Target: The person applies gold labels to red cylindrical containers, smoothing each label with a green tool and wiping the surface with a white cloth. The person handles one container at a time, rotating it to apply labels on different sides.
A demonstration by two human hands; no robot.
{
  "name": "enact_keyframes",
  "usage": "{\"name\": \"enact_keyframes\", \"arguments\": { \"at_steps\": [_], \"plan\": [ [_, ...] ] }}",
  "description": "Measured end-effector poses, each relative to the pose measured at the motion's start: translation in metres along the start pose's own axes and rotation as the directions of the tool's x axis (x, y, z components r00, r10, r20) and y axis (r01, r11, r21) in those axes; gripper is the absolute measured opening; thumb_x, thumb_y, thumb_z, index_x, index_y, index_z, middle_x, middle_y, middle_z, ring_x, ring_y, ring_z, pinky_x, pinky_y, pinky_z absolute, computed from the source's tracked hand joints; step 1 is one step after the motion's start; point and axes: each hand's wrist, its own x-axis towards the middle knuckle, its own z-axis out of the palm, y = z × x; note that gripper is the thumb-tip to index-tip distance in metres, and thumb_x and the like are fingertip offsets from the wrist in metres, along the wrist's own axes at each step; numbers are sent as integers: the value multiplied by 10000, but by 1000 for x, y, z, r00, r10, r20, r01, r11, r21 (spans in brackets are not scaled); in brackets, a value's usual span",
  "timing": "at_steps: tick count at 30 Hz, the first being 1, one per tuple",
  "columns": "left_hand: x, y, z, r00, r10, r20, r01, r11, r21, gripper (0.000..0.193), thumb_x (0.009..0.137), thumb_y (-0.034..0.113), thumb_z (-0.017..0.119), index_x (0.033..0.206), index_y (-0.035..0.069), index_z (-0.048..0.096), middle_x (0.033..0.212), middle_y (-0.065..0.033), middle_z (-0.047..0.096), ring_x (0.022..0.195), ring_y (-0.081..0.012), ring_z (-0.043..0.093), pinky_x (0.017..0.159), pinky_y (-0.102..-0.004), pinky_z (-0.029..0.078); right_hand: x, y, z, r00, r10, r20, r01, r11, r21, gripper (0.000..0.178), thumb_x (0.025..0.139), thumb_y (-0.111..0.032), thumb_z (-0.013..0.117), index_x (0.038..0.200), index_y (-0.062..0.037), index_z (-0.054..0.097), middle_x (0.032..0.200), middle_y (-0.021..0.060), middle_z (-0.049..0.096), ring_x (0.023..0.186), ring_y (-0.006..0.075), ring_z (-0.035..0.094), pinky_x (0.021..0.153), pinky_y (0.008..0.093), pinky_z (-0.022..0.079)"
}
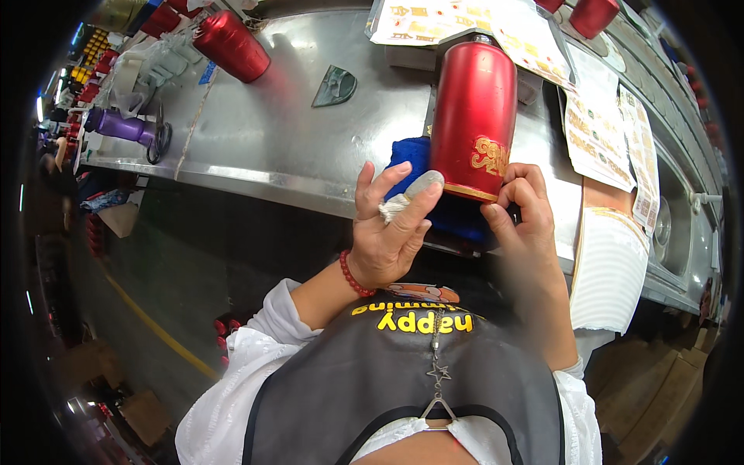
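A: Quick, where's the main item?
B: I've got the large glossy red metallic canister (pixel 474 108) right of centre, on the near side of the brushed-steel worktop (pixel 302 155). Gold raised decoration (pixel 490 155) near its near end, thin gold band below.
A: Left hand?
B: My left hand (pixel 393 221) is at its near left edge, fingers spread apart, clamped on nothing. One digit wears a pale rubbery cover (pixel 425 183); its tip sits right by the canister, can't tell if touching. Red beaded bracelet (pixel 356 275) at that wrist.
A: Right?
B: My right hand (pixel 527 205) has thumb and bent fingers at the near right edge, by the band. Can't tell whether they pinch it or just rest there.
A: Around it?
B: Bright blue soft cloth (pixel 409 159) beside and below the near end; gold-printed pale sheets (pixel 597 139) to the right. Far left: second red metallic canister (pixel 232 48), and a translucent purple bottle (pixel 120 126) left of that.
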Motion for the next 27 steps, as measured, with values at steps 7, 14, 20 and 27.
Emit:
{"name": "enact_keyframes", "arguments": {
  "at_steps": [7,14,20,27],
  "plan": [
    [11,-13,13,914,-405,10,377,840,-391,570,1035,353,554,1441,-38,463,1384,-205,569,1357,-379,416,1169,-488,267,1,0,1,1000,-23,-5,22,999,-29,225,830,-40,750,831,-31,525,1065,158,538,1029,320,528,920,393,438],
    [30,-18,12,886,-412,214,463,813,-353,732,1027,425,574,1527,-48,325,1502,-226,409,1407,-323,397,1182,-417,288,0,0,1,1000,-16,6,16,999,-31,220,839,-46,747,841,-31,527,1075,160,534,1037,323,533,921,392,447],
    [32,-19,14,871,-442,215,491,758,-430,838,981,541,597,1497,-74,354,1449,-272,445,1354,-375,410,1158,-461,298,1,0,1,1000,-28,3,28,999,-33,222,840,-49,747,841,-30,526,1070,161,530,1025,323,537,911,391,452],
    [42,-19,12,877,-416,242,480,790,-382,868,960,554,620,1479,-91,359,1404,-277,492,1314,-394,447,1137,-471,310,0,-1,2,1000,-14,-2,14,999,-31,230,836,-51,751,838,-33,522,1071,160,530,1026,322,529,911,395,446]
  ]
}}
